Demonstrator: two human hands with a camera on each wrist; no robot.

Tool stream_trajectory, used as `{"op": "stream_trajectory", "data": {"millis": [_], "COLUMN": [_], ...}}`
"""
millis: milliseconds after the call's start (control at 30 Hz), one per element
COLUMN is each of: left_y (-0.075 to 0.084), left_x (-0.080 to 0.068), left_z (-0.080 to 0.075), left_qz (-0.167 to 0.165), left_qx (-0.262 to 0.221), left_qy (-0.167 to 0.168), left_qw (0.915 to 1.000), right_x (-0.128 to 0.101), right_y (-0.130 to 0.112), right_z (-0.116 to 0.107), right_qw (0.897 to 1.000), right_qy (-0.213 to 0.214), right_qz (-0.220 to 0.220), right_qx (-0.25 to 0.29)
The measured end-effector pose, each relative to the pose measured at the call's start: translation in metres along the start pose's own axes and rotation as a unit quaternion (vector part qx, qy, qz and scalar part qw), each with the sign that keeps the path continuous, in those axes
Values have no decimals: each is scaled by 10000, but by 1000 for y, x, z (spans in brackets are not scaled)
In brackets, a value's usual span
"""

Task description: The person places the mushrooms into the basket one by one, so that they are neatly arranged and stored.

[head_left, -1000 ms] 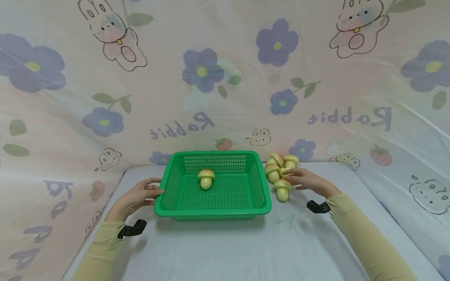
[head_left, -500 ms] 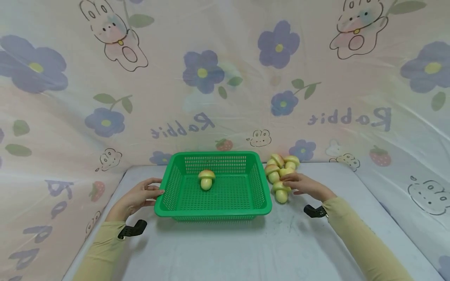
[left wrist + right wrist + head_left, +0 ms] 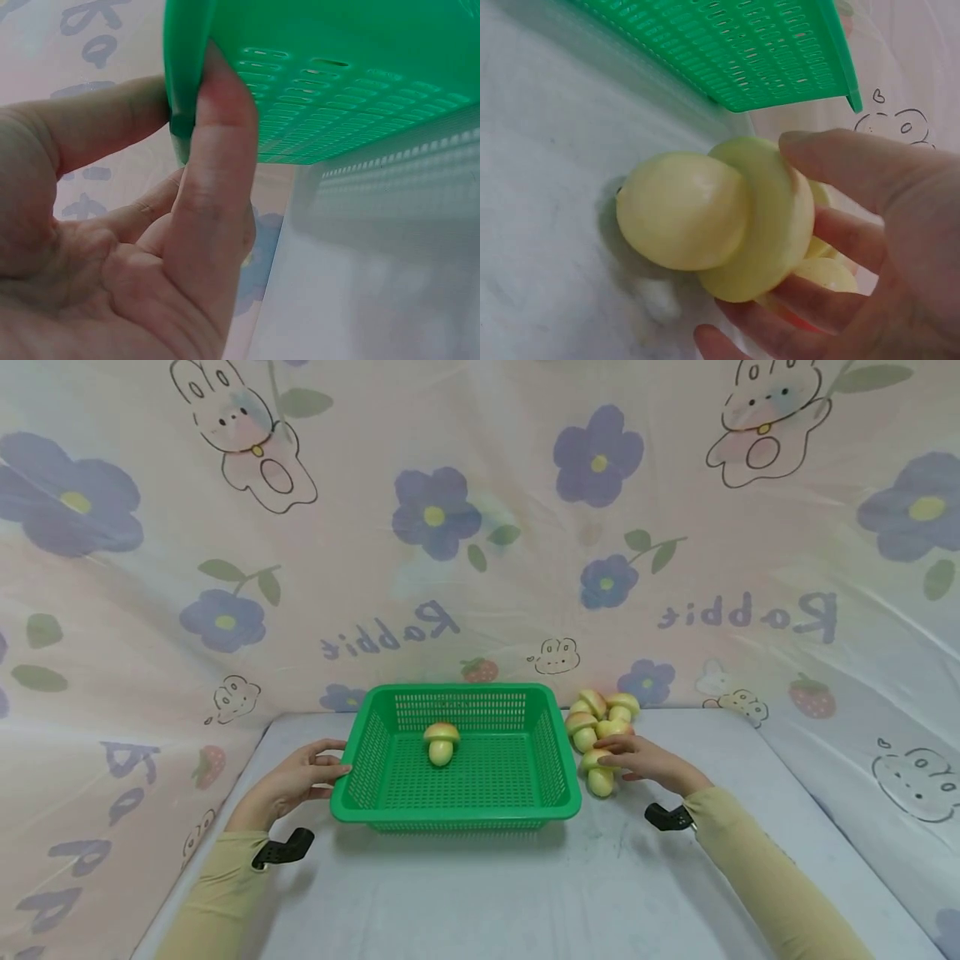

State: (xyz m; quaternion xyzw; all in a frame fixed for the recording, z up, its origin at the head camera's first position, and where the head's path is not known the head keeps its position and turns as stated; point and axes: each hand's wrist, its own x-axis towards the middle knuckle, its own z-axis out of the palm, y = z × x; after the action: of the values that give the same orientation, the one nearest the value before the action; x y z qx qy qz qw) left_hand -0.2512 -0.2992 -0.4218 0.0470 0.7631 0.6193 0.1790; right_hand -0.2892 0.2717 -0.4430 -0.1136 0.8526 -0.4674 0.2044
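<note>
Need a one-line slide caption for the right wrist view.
Right hand grips a pale yellow toy mushroom by its cap, beside the green basket on the white table.

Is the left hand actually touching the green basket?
Touching. The left wrist view shows the left hand with its thumb pressed against the green basket at the rim, with no gap.

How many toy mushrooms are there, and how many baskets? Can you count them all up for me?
Yellow-green toy mushrooms outside the basket: 5 (one under the right hand, four in a pile behind it)
Yellow-green toy mushroom inside the basket: 1
Green plastic slotted basket, its rim held by the left hand: 1
Total: 7 things
</note>
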Motion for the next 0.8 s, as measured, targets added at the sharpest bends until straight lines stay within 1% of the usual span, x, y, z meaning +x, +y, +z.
{"op": "stream_trajectory", "data": {"millis": [200,433,667,800], "left_y": [1,0,-1,-1], "left_x": [-1,0,1,1], "left_z": [0,0,-1,-1], "left_qz": [-11,-31,-29,-20], "left_qx": [-25,-14,-6,-1], "left_qy": [16,10,30,36], "left_qw": [10000,10000,10000,10000], "right_x": [1,1,3,3], "right_y": [1,1,4,7], "right_z": [6,11,11,10], "right_qw": [9999,9998,9989,9993], "right_qy": [117,203,311,262], "right_qz": [-90,-63,-54,-131], "right_qx": [-73,-54,-349,-241]}}
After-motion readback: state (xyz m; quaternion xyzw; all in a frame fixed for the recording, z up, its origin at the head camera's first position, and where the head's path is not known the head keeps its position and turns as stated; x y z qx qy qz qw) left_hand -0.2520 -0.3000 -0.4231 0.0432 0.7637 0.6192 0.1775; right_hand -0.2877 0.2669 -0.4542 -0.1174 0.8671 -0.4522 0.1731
